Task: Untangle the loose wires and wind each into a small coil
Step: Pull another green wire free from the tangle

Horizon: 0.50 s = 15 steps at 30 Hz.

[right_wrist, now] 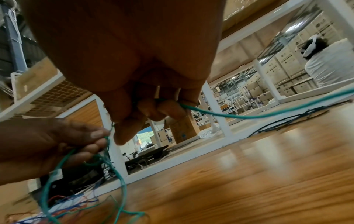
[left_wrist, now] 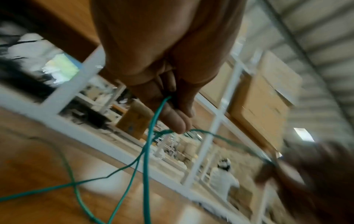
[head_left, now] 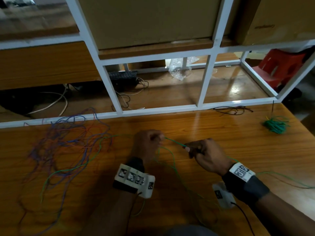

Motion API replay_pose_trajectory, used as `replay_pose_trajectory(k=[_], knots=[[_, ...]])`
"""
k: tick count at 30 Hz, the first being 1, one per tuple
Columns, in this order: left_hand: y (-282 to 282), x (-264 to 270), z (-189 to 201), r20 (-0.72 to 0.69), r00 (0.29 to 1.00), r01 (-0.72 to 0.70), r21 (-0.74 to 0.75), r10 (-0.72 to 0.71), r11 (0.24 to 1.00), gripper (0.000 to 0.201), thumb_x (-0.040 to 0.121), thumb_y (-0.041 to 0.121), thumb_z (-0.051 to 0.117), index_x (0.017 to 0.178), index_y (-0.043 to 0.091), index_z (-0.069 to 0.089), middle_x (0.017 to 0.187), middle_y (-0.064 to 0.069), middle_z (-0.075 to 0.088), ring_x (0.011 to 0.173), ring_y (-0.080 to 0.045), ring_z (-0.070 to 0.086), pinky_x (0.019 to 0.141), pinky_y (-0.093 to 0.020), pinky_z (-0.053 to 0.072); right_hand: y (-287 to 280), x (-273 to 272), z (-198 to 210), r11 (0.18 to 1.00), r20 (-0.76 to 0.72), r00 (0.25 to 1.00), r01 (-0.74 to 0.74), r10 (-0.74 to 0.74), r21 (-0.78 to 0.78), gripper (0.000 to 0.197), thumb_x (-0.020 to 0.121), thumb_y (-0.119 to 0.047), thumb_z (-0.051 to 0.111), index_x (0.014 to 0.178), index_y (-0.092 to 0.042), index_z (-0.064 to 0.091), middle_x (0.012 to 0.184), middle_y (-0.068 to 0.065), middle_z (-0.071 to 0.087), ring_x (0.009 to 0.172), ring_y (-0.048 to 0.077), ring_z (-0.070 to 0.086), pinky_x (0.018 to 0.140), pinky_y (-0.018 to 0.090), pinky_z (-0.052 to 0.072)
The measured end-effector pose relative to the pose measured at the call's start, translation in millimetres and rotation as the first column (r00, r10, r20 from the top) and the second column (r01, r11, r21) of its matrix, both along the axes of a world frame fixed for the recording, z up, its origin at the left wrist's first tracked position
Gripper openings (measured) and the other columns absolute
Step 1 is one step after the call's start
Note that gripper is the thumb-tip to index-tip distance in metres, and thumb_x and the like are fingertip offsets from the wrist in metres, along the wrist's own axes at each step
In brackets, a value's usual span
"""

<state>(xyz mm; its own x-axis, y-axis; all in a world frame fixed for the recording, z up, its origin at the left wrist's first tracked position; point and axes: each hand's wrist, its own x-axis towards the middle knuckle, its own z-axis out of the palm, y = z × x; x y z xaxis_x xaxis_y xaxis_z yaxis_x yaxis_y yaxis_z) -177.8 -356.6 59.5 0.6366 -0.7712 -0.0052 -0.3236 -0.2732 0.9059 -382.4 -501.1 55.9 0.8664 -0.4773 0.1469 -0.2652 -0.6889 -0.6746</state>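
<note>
A thin green wire (head_left: 173, 142) is stretched taut between both hands above the wooden table (head_left: 213, 133). My left hand (head_left: 150, 142) pinches it with curled fingers, and loops of the same green wire (left_wrist: 147, 166) hang below it. My right hand (head_left: 202, 154) grips the other part, and the green wire (right_wrist: 249, 116) runs out past my right wrist. A loose tangle of blue, red and purple wires (head_left: 68, 142) sprawls on the table to the left. A wound green coil (head_left: 276, 125) lies at the far right.
A white metal frame (head_left: 153, 111) borders the table's far edge, with cardboard boxes behind it. A few black wires (head_left: 233, 110) lie by the frame at right. A red plastic stool (head_left: 279, 68) stands beyond the right corner. A person in white (right_wrist: 329, 63) is far off.
</note>
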Motion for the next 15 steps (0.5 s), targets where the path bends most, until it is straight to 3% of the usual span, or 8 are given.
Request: replay_pose_trajectory(k=[2,5,8,10,11,12,14,15], knots=[[10.4,24.5,-5.1,-0.245,0.966,-0.105,-0.080,0.083,0.991,0.012,0.095,0.001,0.064,0.089,0.008,0.071,0.080,-0.008,0.071,0.071,-0.021,0.064,0.060,-0.027,0.055,-9.4,-10.4,-6.0,0.999,-0.034,0.998,0.047,-0.046,0.008,0.021,0.095,-0.036,0.063,0.080,-0.030,0.076,0.072,-0.012,0.075,0.058,0.004,0.066,0.054,0.031,0.051],[36.3,60.9,-9.6,-0.175,0.949,-0.269,-0.008,0.263,0.963,0.016,0.095,0.008,0.065,0.083,0.015,0.072,0.079,-0.008,0.073,0.065,-0.019,0.068,0.060,-0.028,0.057,-30.7,-31.0,-15.6,0.992,-0.033,0.992,0.124,-0.124,-0.009,0.029,0.092,-0.043,0.057,0.065,-0.043,0.068,0.069,-0.008,0.075,0.050,0.004,0.062,0.050,0.033,0.050],[81.5,102.4,-9.9,-0.100,0.868,-0.486,0.018,0.485,0.874,0.034,0.098,0.004,0.053,0.071,0.017,0.068,0.066,-0.001,0.067,0.051,0.000,0.063,0.057,-0.024,0.056,-57.4,-60.9,-17.8,0.972,-0.014,0.973,0.229,-0.230,-0.044,0.035,0.092,-0.040,0.054,0.059,-0.040,0.064,0.075,-0.001,0.077,0.052,0.006,0.063,0.051,0.036,0.053],[107.8,123.5,-12.8,-0.160,0.843,-0.523,-0.023,0.513,0.852,0.037,0.101,-0.002,0.043,0.070,0.008,0.059,0.057,0.004,0.064,0.049,-0.004,0.062,0.052,-0.037,0.051,-69.8,-79.5,-19.2,0.964,-0.019,0.965,0.262,-0.263,-0.055,0.034,0.090,-0.045,0.050,0.058,-0.046,0.062,0.076,-0.001,0.078,0.054,0.010,0.064,0.053,0.036,0.054],[113.8,125.9,-11.7,-0.114,0.840,-0.533,0.008,0.531,0.846,0.035,0.102,0.002,0.045,0.070,0.009,0.056,0.054,0.008,0.064,0.052,-0.005,0.064,0.051,-0.040,0.049,-72.4,-84.8,-20.1,0.964,-0.030,0.964,0.262,-0.263,-0.051,0.032,0.089,-0.050,0.048,0.060,-0.048,0.063,0.074,-0.002,0.077,0.055,0.013,0.066,0.054,0.037,0.055],[113.2,124.1,-9.9,-0.002,0.842,-0.537,0.100,0.540,0.837,0.033,0.102,0.008,0.051,0.070,0.013,0.058,0.054,0.009,0.064,0.059,-0.010,0.069,0.050,-0.035,0.049,-71.4,-85.9,-19.3,0.966,-0.040,0.966,0.255,-0.257,-0.044,0.030,0.087,-0.054,0.047,0.064,-0.049,0.065,0.072,-0.004,0.077,0.055,0.015,0.067,0.054,0.038,0.056],[106.3,113.8,-7.4,0.341,0.818,-0.546,0.207,0.463,0.812,0.021,0.096,0.017,0.063,0.077,0.019,0.071,0.072,-0.007,0.071,0.078,-0.034,0.071,0.059,-0.033,0.049,-66.0,-81.0,-20.1,0.979,-0.041,0.979,0.200,-0.202,-0.044,0.032,0.087,-0.055,0.047,0.073,-0.043,0.073,0.067,-0.007,0.074,0.054,0.013,0.067,0.053,0.038,0.056],[98.6,102.4,-2.8,0.449,0.805,-0.524,0.230,0.388,0.820,0.012,0.095,0.020,0.065,0.090,0.016,0.075,0.088,-0.016,0.072,0.087,-0.039,0.068,0.068,-0.038,0.050,-62.2,-75.6,-21.9,0.983,-0.028,0.984,0.174,-0.176,-0.052,0.036,0.089,-0.054,0.047,0.076,-0.037,0.077,0.065,-0.009,0.073,0.053,0.011,0.067,0.053,0.036,0.055]])
